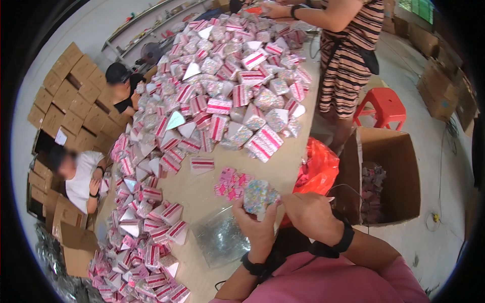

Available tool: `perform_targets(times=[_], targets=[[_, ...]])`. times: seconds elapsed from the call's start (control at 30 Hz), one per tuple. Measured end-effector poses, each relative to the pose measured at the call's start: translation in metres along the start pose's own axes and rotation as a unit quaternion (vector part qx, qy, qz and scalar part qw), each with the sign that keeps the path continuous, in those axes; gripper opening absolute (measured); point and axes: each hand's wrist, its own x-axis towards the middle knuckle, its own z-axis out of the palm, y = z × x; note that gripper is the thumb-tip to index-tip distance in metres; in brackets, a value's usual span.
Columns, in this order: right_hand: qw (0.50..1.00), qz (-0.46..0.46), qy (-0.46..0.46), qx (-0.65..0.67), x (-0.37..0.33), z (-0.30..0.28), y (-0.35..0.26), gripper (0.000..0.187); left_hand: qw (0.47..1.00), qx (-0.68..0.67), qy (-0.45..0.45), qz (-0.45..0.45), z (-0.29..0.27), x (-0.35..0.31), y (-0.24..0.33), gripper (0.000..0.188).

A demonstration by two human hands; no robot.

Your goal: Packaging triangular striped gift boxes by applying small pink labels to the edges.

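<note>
My left hand (256,226) is closed around a sparkly, multicoloured wedge-like piece in crinkled clear wrap (259,196), held above the table near its front edge. At that piece's right end my right hand (309,214) has its fingers curled together in a pinch. What exactly those fingers grip is too small to make out. Just beyond the wrapped piece lies a small pile of pink printed cards (230,184). Beside my left wrist a clear flat plastic sheet or tray (222,237) rests on the table.
Pink-and-white striped, glittery wedge-shaped pieces (217,106) are heaped over the table (194,189). To the right are a red plastic bag (323,166), an open cardboard box (404,177) and a red stool (381,106). Several people stand or sit around the table. Cartons (81,96) line the left wall.
</note>
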Motion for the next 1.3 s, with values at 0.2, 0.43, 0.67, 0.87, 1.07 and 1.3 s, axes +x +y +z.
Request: perform_targets(times=[0.2, 0.43, 0.67, 0.87, 1.07, 1.3], targets=[[1.000, -0.020, -0.008, 0.003, 0.004, -0.003, 0.000, 0.009, 0.995, 0.092, -0.030, 0.004, -0.007, 0.002, -0.006, 0.060], [1.000, -0.015, 0.016, 0.013, 0.005, 0.006, 0.001, 0.009, 0.998, 0.004, -0.022, -0.057, -0.007, 0.004, -0.009, 0.066], [0.999, -0.014, 0.021, 0.040, 0.005, 0.010, 0.001, 0.007, 0.995, -0.075, 0.000, -0.068, -0.003, 0.001, -0.003, 0.059], [1.000, -0.015, 0.020, 0.019, 0.005, 0.006, -0.003, 0.006, 0.995, -0.080, 0.004, -0.063, -0.002, 0.001, -0.003, 0.060], [0.999, -0.033, -0.006, -0.024, 0.007, 0.002, -0.002, 0.008, 0.996, -0.014, -0.030, -0.077, -0.007, 0.004, 0.000, 0.055], [0.999, -0.044, -0.011, 0.020, 0.005, 0.009, 0.012, 0.007, 0.997, -0.003, -0.044, -0.071, -0.008, 0.005, 0.004, 0.051]])
